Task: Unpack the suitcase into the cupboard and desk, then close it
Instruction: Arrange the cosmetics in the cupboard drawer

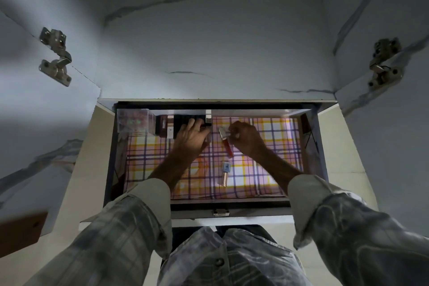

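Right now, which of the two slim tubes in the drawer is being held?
The red tube, pinched by the right hand. The other, a blue-capped tube, lies free on the checked liner, nearer the drawer front.

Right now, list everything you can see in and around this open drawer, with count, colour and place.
drawer: one, dark frame, pulled out below the cupboard shelf.
liner: one, pink, yellow and purple plaid, covering the drawer floor.
clear box: one, transparent, back left corner.
dark boxes: a few, black and maroon, back row beside the clear box.
red tube: one, red with silver cap, centre, held.
small tube: one, blue and rose gold, lying on the liner nearer the front.
hinges: two, metal, on the cupboard sides.
left hand: fingers resting on the dark boxes.
right hand: fingers pinching the red tube.
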